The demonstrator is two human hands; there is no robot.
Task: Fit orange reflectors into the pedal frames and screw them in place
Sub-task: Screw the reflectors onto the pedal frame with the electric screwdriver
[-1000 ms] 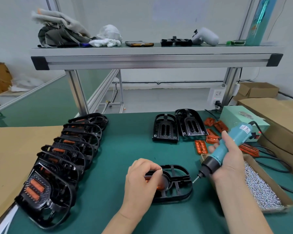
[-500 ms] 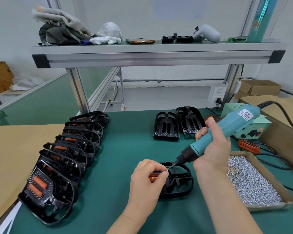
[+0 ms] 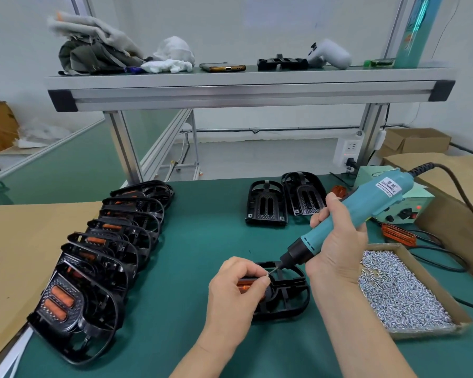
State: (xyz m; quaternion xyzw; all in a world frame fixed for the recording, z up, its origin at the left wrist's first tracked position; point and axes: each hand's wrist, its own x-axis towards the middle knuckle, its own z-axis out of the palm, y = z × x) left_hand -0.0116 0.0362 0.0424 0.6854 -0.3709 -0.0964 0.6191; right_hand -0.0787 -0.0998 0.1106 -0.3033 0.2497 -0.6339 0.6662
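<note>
The pedal frame (image 3: pixel 287 304) now being worked on lies flat on the green mat (image 3: pixel 202 241) in front of the person, and an orange reflector (image 3: pixel 246 282) shows at its left end, partly under the left hand (image 3: pixel 235 293). That hand rests over the frame's left end, with thumb and forefinger pinched on what looks like a small screw (image 3: pixel 269 272) held at the driver's tip. The right hand (image 3: pixel 336 241), just right of and above the frame, has its fingers wrapped round the teal electric screwdriver (image 3: pixel 361 214), which slants down toward the frame's middle. The screw appears to be only being set on the bit, so this frame is judged fitted with a reflector but not yet screwed. Left of the frame, an overlapping row of finished pedals (image 3: pixel 107 255) stretches away. At least 6 show orange inserts, though the overlap hides the exact count. Beyond the frame stand 2 empty frames (image 3: pixel 266 205), side by side, with bare slots. Further right of the frame lie loose reflectors (image 3: pixel 397 234), and just right of it sits a cardboard box of screws (image 3: pixel 399 293), still well filled. So most of the visible batch seems done. What is left is driving this frame's screws, then the 2 bare frames. Whether more frames wait out of view cannot be told.
</note>
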